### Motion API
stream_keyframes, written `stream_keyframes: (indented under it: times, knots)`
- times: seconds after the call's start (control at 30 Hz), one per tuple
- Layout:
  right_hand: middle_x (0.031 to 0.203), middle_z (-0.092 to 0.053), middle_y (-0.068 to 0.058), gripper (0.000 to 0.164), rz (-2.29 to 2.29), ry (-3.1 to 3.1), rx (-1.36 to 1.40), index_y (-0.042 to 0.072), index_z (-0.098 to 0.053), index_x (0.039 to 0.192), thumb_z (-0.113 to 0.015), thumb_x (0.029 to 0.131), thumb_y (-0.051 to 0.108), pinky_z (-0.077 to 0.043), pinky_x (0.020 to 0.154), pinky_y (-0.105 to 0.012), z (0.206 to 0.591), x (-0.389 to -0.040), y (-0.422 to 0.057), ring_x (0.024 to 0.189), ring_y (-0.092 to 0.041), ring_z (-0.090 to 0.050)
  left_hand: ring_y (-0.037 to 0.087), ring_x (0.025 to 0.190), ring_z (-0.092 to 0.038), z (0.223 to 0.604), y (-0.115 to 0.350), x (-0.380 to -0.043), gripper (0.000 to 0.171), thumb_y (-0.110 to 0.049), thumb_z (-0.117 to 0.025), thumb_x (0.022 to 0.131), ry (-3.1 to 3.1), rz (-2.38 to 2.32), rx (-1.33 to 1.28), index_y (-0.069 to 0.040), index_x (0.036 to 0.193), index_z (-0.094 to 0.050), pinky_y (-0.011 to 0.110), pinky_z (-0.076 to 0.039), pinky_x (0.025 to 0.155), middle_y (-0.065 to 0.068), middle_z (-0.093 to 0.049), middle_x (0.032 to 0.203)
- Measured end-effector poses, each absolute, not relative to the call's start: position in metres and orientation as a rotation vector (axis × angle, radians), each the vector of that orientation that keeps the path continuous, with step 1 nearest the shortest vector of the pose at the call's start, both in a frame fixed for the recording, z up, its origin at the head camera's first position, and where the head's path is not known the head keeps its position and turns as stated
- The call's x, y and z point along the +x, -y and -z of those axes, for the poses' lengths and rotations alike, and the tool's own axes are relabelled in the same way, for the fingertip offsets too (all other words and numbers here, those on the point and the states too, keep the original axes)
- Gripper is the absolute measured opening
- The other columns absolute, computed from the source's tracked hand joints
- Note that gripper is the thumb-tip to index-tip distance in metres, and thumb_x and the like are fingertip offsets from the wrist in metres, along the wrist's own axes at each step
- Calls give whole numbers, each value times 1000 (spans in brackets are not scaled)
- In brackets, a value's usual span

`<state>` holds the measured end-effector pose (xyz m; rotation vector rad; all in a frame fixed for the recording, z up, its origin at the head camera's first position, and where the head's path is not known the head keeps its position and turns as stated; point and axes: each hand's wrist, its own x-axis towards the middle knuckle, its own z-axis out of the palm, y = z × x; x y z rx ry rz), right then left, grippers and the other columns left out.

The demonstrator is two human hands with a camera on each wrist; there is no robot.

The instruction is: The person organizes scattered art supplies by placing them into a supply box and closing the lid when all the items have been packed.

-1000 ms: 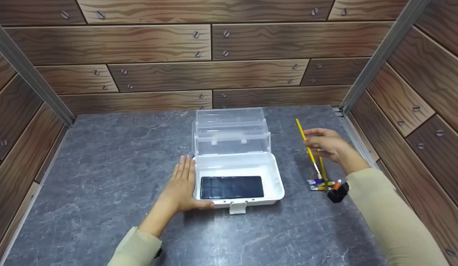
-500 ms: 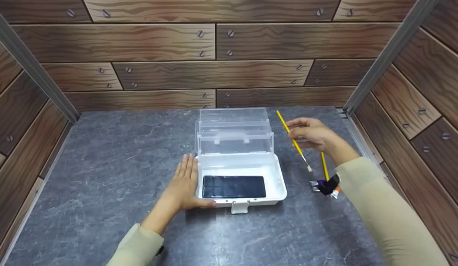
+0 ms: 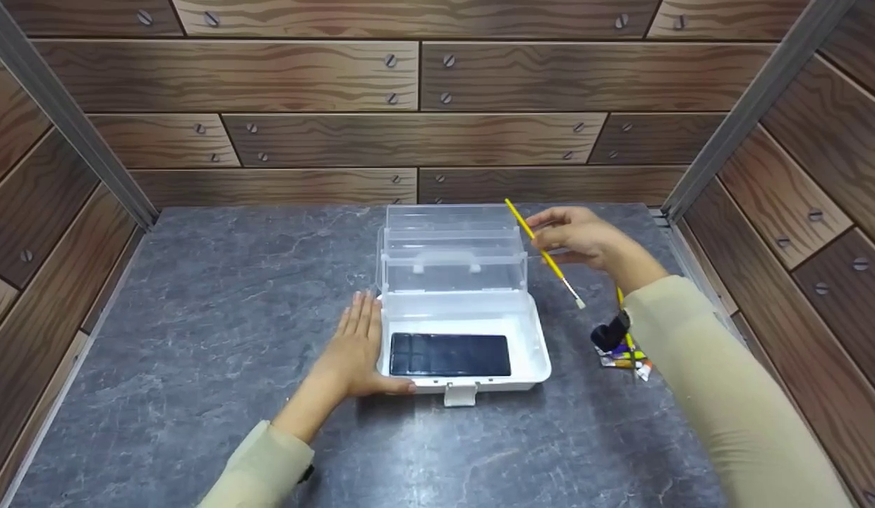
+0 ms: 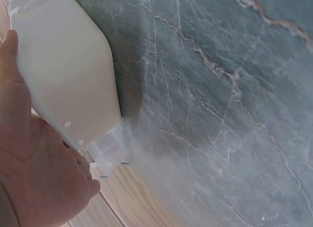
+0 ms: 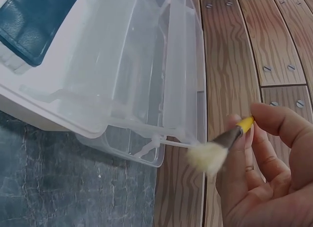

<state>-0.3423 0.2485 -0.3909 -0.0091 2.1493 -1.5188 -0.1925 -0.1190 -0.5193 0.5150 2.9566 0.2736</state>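
The right hand [image 3: 575, 240] is pinching a paintbrush [image 3: 548, 259] beside the box [image 3: 537, 340], toward the far right corner of the bench [image 3: 226, 296], a packing step seemingly calling for lowering it inside, the left hand [image 3: 354, 356] bracing the box's left wall, straight-fingered.

Booth-type workstation, indoors: brown wood-grain plank panels [image 3: 324, 77] with grey slotted screw heads [image 3: 390, 61] wall the left, right and back edges of the grey marble-patterned desk [image 3: 219, 303]; grey straight metal posts [image 3: 77, 120] at both back corners.
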Motion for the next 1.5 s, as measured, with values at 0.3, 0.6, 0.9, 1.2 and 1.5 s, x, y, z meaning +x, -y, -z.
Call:
stream_keyframes:
  times: [0.3,0.6,0.9,1.2,1.5]
  knots:
    - [97,-60,-1,42,1484,-2148,-50,5,-57,129,-64,89,-1,-60,77,-32,382,-362,-227,84,-13,-61,40,152,8,520,122,-192,154,-99,-51,57,-2953,-258,493,6,157,1,46,-3,124,24,14,162]
    - [105,-59,-6,45,1406,-2154,-57,4,-55,134,-64,90,-1,-61,80,-36,377,-376,-214,88,-18,-64,40,152,9,518,122,-192,153,-97,-54,58,-2936,-286,504,5,157,2,48,-4,124,24,14,162]
    - [105,-61,-8,41,1277,-2227,-183,6,-62,127,-65,86,-1,-59,85,-41,372,-385,-190,90,-22,-65,40,152,8,518,122,-193,151,-96,-54,60,-2947,-272,515,6,157,2,48,-4,125,24,13,163]
    - [108,-62,-9,40,1165,-2252,-255,6,-61,129,-64,90,1,-58,91,-45,376,-395,-171,102,-27,-63,39,152,10,516,122,-194,153,-98,-51,58,-2937,-265,502,5,157,3,47,-4,125,23,15,162]
    - [101,-65,-6,36,1126,-2217,-264,9,-64,124,-64,90,-1,-57,93,-48,380,-405,-164,89,-18,-63,39,152,9,518,119,-194,153,-98,-51,58,-2931,-269,507,5,157,3,47,-2,125,23,15,162]
